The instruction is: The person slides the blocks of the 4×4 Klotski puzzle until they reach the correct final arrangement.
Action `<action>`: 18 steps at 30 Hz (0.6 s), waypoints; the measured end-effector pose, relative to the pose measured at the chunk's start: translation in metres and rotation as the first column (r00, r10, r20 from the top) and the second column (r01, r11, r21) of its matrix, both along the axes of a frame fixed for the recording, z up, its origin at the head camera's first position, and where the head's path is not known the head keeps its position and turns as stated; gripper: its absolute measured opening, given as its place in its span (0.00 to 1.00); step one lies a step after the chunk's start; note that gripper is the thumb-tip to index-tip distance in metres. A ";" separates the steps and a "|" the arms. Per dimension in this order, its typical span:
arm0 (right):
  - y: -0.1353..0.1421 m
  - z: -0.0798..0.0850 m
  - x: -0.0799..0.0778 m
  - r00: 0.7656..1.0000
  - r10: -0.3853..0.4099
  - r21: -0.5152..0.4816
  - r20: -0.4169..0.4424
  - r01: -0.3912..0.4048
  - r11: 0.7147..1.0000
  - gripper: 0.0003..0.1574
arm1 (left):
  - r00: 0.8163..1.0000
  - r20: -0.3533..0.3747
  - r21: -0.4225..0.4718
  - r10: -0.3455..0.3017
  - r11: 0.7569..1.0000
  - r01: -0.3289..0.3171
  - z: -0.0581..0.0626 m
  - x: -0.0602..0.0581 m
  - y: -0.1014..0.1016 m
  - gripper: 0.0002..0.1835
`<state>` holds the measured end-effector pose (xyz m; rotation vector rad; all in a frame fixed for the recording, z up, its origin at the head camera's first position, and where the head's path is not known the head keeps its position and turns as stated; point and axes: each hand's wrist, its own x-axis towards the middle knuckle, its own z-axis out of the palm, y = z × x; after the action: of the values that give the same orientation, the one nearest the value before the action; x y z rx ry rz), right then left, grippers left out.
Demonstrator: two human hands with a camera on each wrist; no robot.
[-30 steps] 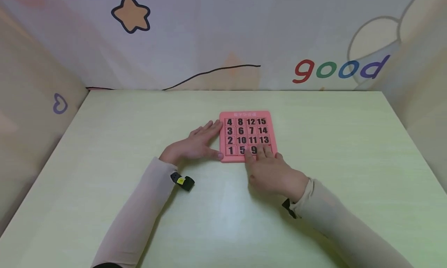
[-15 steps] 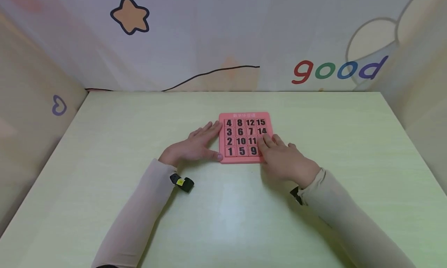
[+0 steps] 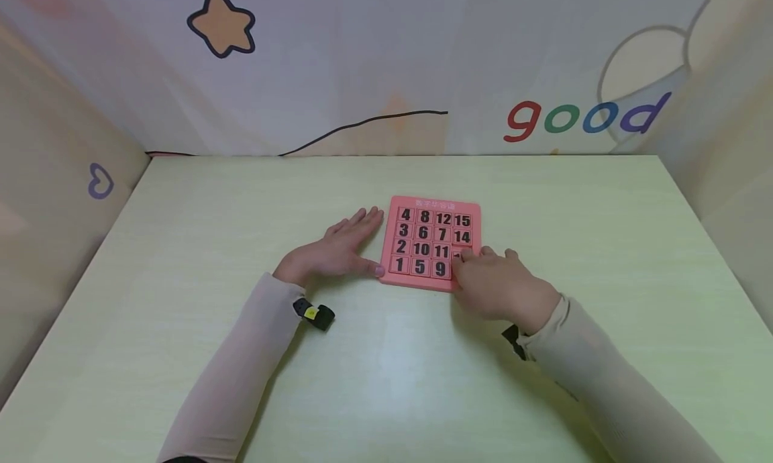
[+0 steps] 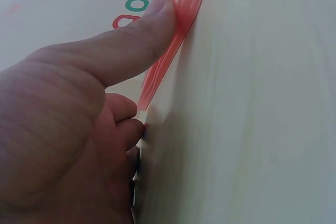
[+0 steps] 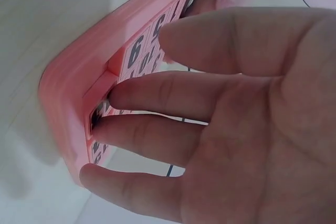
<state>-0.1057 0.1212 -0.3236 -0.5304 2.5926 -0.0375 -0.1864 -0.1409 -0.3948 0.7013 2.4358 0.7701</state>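
A pink sliding number puzzle lies flat on the table, turned slightly clockwise. Its black-numbered tiles fill the frame except a gap at the lower right corner, visible in the right wrist view. My left hand is spread along the left side, and its thumb touches the puzzle's near left corner. My right hand reaches over the right column. Its middle fingertips press on a tile just beyond the gap and cover most of its number. The thumb hovers by the 5 and 9.
The pale green table stretches around the puzzle on all sides. Behind it stands a printed backdrop with a star and the word "good". Each wrist wears a black strap, such as the left strap.
My right hand has moved right, from over the 5 and 9 to the right column. The puzzle has turned slightly clockwise and its far side has shifted right. My left hand stays put.
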 end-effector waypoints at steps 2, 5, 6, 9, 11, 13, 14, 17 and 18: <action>0.000 0.001 0.000 1.000 -0.008 -0.005 0.018 0.008 1.000 0.32 | 1.000 0.009 0.009 -0.002 1.000 0.002 0.000 0.001 0.001 0.56; 0.002 0.000 -0.001 0.999 -0.016 -0.012 0.044 0.017 1.000 0.34 | 1.000 0.021 -0.002 -0.014 1.000 0.014 0.001 0.002 0.004 0.57; 0.003 -0.002 -0.002 0.998 -0.019 -0.018 0.053 0.020 1.000 0.35 | 1.000 0.024 -0.011 -0.017 1.000 0.017 0.001 0.003 0.006 0.57; 0.006 -0.005 -0.006 0.998 -0.010 -0.048 0.067 0.014 0.999 0.36 | 1.000 0.011 -0.064 -0.018 0.998 0.018 0.002 0.005 0.010 0.62; 0.007 -0.007 -0.009 0.997 -0.007 -0.070 0.072 0.012 0.997 0.36 | 1.000 -0.005 -0.095 -0.014 0.995 0.014 0.003 0.006 0.013 0.67; 0.008 -0.009 -0.013 0.998 -0.002 -0.087 0.066 0.008 0.996 0.36 | 1.000 -0.024 -0.126 -0.007 0.992 0.004 0.004 0.008 0.017 0.71; 0.009 -0.010 -0.014 0.998 -0.003 -0.094 0.063 0.009 0.996 0.36 | 0.999 -0.034 -0.142 -0.007 0.990 0.002 0.005 0.009 0.018 0.72; 0.010 -0.012 -0.018 0.998 -0.006 -0.106 0.060 0.013 0.994 0.36 | 0.998 -0.062 -0.191 -0.001 0.982 -0.011 0.005 0.011 0.021 0.73; 0.010 -0.011 -0.019 0.998 -0.005 -0.109 0.063 0.012 0.994 0.36 | 0.997 -0.071 -0.204 0.001 0.979 -0.015 0.006 0.012 0.021 0.73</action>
<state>-0.1246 0.1314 -0.3350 -0.5481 2.5426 -0.1972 -0.1748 -0.1194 -0.3892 0.6492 2.5369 0.4954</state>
